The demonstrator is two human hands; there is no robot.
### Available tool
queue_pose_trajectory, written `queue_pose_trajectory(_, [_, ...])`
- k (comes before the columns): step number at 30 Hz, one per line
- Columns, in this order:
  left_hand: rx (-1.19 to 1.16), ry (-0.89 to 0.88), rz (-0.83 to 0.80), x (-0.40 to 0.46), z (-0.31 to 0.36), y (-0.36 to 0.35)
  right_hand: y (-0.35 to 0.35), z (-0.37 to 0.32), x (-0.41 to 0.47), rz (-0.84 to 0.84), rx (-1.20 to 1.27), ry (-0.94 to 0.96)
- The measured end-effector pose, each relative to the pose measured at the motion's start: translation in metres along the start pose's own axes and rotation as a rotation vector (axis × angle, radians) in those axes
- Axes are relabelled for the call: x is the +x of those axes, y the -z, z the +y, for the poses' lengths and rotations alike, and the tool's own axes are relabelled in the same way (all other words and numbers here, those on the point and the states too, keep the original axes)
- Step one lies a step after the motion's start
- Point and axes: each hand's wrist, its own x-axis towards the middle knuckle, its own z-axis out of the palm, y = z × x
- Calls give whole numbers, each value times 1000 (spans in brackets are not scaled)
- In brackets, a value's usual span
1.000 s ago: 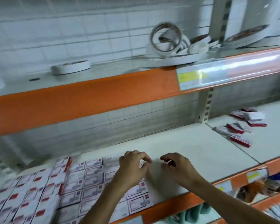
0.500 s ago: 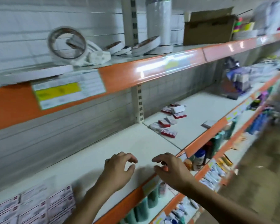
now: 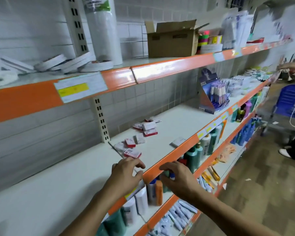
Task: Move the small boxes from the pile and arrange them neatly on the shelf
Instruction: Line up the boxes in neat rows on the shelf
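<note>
Hands: the left hand [image 3: 126, 174] and right hand [image 3: 175, 178] are hovering side by side at the shelf front, a small gap between them, fingers loosely curled and holding nothing; the right one is hanging just past the orange edge strip [image 3: 170, 160].

Small boxes [image 3: 132, 152]: a loose scatter is lying on the white shelf [image 3: 177, 123], at twelve o'clock from the left hand, the nearest red-and-white one just beyond its fingertips. Further ones are trailing off toward one o'clock, some flat, some tilted on each other; a single pale flat box [image 3: 178, 141] is sitting apart near the strip at one o'clock.

Handling, judged: light stiff card, likely smooth-faced, easily crushed if squeezed hard. Pinching across the long side edges is looking soundest; several could probably be gathered at once.

Surroundings: tape rolls [image 3: 71, 63] are leaning at eleven o'clock on the upper shelf, a cardboard carton [image 3: 172, 42] at one o'clock, a pen display [image 3: 215, 96] at two o'clock, bottles [image 3: 206, 145] standing on the tier below.
</note>
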Motion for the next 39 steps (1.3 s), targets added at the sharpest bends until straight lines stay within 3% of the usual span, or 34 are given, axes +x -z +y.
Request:
queue_pose_trajectory(13, [48, 66, -4, 89, 33, -48, 52, 80, 62, -34, 11, -92])
queue_pose_trajectory(25, [276, 291, 39, 176, -21, -42, 24, 85, 166, -81, -82, 12])
queue_pose_trajectory(39, [290, 239, 115, 264, -58, -54, -22, 104, 255, -228, -309, 241])
